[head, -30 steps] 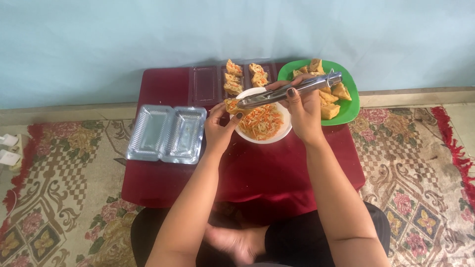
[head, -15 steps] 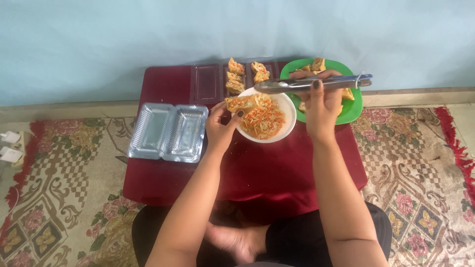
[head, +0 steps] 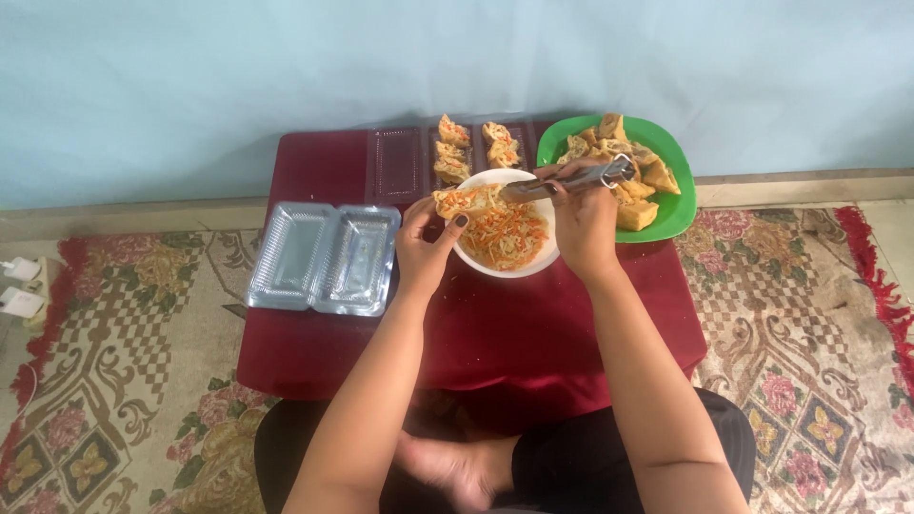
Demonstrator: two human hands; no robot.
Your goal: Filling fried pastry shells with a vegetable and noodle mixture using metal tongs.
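Note:
My left hand [head: 426, 246] holds a piece of fried tofu [head: 459, 201] stuffed with shredded filling, at the left rim of a white bowl [head: 541, 259]. Orange and white shredded vegetables [head: 509, 236] fill the bowl. My right hand [head: 583, 217] grips metal tongs [head: 568, 181], whose tips point left toward the tofu piece over the bowl. Just right of the bowl, a green plate [head: 678, 211] carries several fried tofu pieces [head: 636, 211].
A clear plastic tray [head: 398, 167] behind the bowl holds several stuffed tofu pieces [head: 453, 152]. An open empty clear container [head: 325, 257] lies at the left of the low red table [head: 495, 333]. Patterned rug all around; white chargers [head: 19, 286] at far left.
The tongs have swung back from over the green plate toward the bowl, tips now at the tofu piece in my left hand. My left hand stays at the bowl's rim.

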